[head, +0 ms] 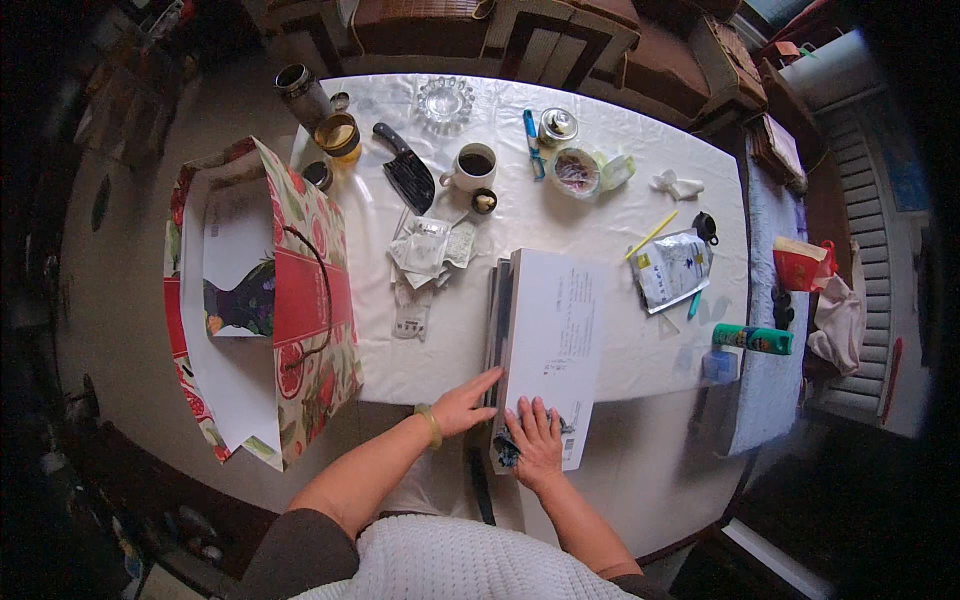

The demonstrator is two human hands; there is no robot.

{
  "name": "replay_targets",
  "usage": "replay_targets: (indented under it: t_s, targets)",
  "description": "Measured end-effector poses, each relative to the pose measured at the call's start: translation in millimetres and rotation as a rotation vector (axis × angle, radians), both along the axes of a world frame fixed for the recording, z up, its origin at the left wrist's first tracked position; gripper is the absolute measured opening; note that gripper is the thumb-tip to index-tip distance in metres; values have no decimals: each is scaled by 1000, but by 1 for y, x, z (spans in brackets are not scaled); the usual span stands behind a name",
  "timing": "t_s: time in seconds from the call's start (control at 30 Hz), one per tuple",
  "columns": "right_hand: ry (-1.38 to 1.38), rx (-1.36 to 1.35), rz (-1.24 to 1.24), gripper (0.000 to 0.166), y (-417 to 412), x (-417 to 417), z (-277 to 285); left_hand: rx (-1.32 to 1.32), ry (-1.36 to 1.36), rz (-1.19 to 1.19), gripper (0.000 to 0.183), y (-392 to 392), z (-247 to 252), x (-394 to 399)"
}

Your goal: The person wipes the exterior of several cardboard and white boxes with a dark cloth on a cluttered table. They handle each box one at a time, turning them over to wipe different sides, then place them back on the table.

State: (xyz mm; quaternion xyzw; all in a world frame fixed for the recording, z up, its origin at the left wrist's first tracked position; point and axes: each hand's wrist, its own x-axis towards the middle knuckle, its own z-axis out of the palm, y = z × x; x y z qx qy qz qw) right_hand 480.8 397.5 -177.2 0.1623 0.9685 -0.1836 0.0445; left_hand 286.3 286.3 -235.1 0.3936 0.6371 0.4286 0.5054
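Observation:
A long white box (551, 322) with small print lies at the table's near edge, its near end reaching past the tabletop. My right hand (537, 446) rests flat on that end, fingers spread, next to a dark patterned patch (507, 452). Along the box's left side runs a stack of dark, thin-edged items (498, 322), whose kind I cannot tell. My left hand (463, 403) reaches its fingertips to this side, thumb apart. On the left stands a large fruit-printed paper gift bag (311, 330), its mouth open, with a white and dark floral piece (240, 296) inside.
A cleaver (409, 176), a mug of dark liquid (474, 166), a glass ashtray (445, 103) and opened sachets (429, 247) are on the white-covered table (630, 135). Rightward are a wrapped bowl (575, 172), a silver pouch (671, 270) and a green can (752, 339).

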Motion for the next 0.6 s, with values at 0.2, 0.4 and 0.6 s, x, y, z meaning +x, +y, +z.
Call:
replay_targets:
  t_s: [0.2,0.4,0.6]
  targets:
    - [119,66,-80,57,48,-77,-7,-89,46,75,63,3,8,10]
    - [184,238,-120,65,121,-178,-26,-19,-3,95,58,0,0,13]
    - [220,293,-154,81,146,-213,-29,-34,-67,107,58,0,-2,15]
